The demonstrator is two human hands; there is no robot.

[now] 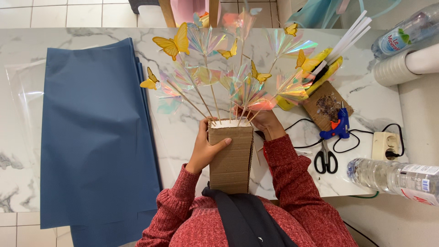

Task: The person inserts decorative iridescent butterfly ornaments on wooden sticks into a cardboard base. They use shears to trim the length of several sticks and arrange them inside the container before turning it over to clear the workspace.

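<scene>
A white marble-patterned tabletop with grey veins [91, 32] carries the things. On its left half lie stacked dark blue paper sheets [91, 137], overhanging the near edge, with a clear cellophane sheet [25, 87] beneath them at the left. To the right lie a brown cardboard square [322, 107], a blue hot-glue gun with an orange trigger [338, 126] resting partly on it, black-handled scissors [325, 160], a white socket strip [386, 145], a black cable [302, 123] and a clear plastic water bottle [393, 176] lying on its side

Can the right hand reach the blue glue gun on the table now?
Probably yes: the right hand is beside the cardboard box, and only bare table lies between it and the glue gun.
</scene>
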